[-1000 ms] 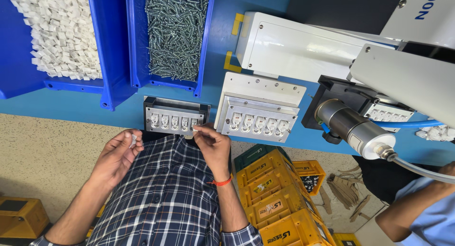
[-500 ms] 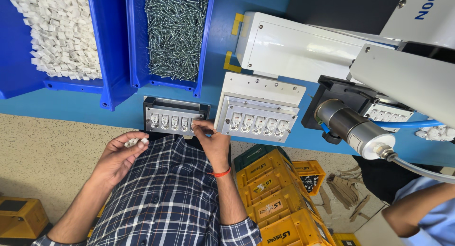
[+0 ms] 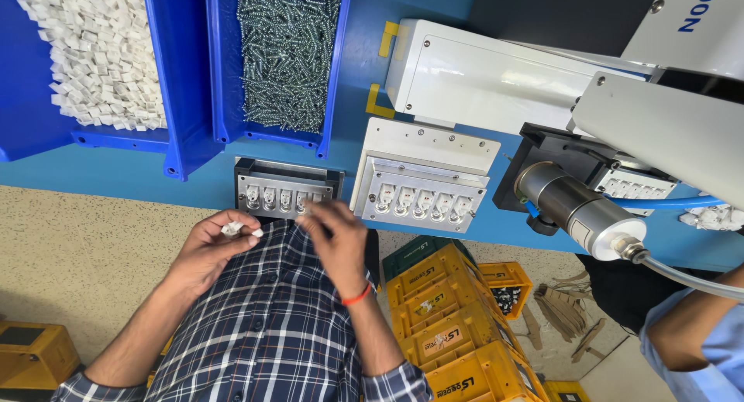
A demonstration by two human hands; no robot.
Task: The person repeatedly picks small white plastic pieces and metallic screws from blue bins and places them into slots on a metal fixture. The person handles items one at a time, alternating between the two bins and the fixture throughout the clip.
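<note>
My left hand (image 3: 208, 247) sits just below the blue bench edge, cupped around a few small white plastic pieces (image 3: 233, 230). My right hand (image 3: 335, 233) hovers at the right end of a small dark fixture (image 3: 285, 190) with a row of slots, fingertips pinched at the last slots; whether a piece is between them I cannot tell. A larger white fixture (image 3: 422, 177) with a similar row of filled slots lies to the right.
Two blue bins stand at the back: one with white plastic pieces (image 3: 93, 53), one with metal screws (image 3: 285, 53). A white machine housing (image 3: 496, 80) and a metal cylinder with hose (image 3: 581, 208) sit right. Yellow crates (image 3: 446, 332) lie below. Another person's arm (image 3: 697, 332) shows at the bottom right.
My right hand has shifted slightly along the dark fixture toward its right end. My left hand has stayed near the bench edge, closing more around the white pieces.
</note>
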